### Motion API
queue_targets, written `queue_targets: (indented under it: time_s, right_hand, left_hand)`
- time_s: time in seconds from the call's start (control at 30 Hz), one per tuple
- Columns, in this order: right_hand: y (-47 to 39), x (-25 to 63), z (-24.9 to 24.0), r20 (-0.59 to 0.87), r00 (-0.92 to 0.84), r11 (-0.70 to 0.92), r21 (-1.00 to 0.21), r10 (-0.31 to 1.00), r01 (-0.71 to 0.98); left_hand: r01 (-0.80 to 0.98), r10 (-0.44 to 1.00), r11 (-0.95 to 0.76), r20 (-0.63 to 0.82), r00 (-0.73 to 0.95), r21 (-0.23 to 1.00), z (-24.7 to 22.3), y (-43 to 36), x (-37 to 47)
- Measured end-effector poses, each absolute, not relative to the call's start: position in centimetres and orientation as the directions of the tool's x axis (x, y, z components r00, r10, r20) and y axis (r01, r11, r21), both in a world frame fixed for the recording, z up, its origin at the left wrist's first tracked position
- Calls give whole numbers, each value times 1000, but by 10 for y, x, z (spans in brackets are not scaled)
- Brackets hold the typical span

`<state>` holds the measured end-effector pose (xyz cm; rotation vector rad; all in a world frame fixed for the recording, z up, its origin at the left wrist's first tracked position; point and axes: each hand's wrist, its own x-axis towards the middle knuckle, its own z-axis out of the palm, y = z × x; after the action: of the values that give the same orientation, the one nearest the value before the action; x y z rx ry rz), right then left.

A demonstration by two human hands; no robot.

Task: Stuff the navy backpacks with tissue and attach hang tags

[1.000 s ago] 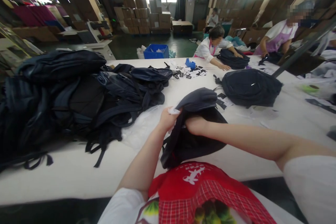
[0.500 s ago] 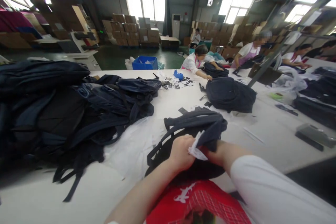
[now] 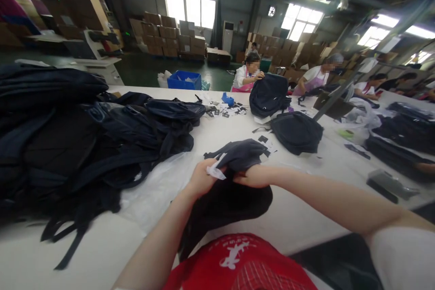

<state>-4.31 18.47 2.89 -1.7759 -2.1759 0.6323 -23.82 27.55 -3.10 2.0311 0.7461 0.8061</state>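
Observation:
A dark navy backpack (image 3: 234, 201) lies on the white table in front of me, close to my red apron. My left hand (image 3: 202, 177) is closed on its left upper edge, beside a thin white piece (image 3: 216, 172) that looks like tissue or a label. On the other side, my right hand (image 3: 254, 176) grips the fabric, its fingertips partly hidden in a dark fold. Between my hands the backpack's upper part bunches up.
Dark backpacks (image 3: 68, 140) are heaped at left beside clear plastic (image 3: 152, 186). Tags (image 3: 224, 109) lie scattered mid-table. Another backpack (image 3: 297, 131) lies ahead. Across the table, a co-worker (image 3: 243, 77) holds a backpack (image 3: 269, 95) upright. A slanted metal pole (image 3: 340, 93) stands at right.
Both my hands and the backpack's upper part have shifted left in view. My right hand now shows more clearly. The co-worker across the table has raised a backpack upright.

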Motion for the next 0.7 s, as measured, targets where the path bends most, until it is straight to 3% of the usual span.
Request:
queue_targets:
  time_s: [0.07, 0.17, 0.2, 0.33, 0.47, 0.57, 0.63, 0.7]
  right_hand:
    - [182, -15, 47, -87, -256, 185, -481, 963, 857]
    - [187, 31, 49, 208, -109, 187, -404, 972, 895]
    - [192, 43, 41, 242, -103, 195, -396, 965, 897]
    - [221, 54, -5, 162, -152, 214, -504, 975, 837]
    - [245, 27, -17, 155, -135, 200, -581, 979, 788]
    - [260, 0, -6, 124, -125, 173, -553, 984, 815]
    - [269, -19, 1, 81, -101, 128, -496, 992, 859]
    - [277, -37, 7, 50, -69, 84, -430, 996, 899]
  left_hand:
    - [189, 755, -412, 218, 618, 891, -34, 281, -246]
    - [171, 753, -332, 151, 641, 928, -37, 281, -254]
    - [177, 747, -322, 135, 651, 930, -38, 280, -256]
    - [324, 802, -369, 122, 585, 871, -29, 283, -277]
    - [449, 912, -407, 321, 257, 795, -3, 287, -328]
    - [520, 917, -360, 395, 46, 775, 26, 262, -361]
    - [545, 907, -390, 412, 89, 742, 45, 231, -367]
    - [523, 895, -445, 358, 265, 727, 59, 198, -360]
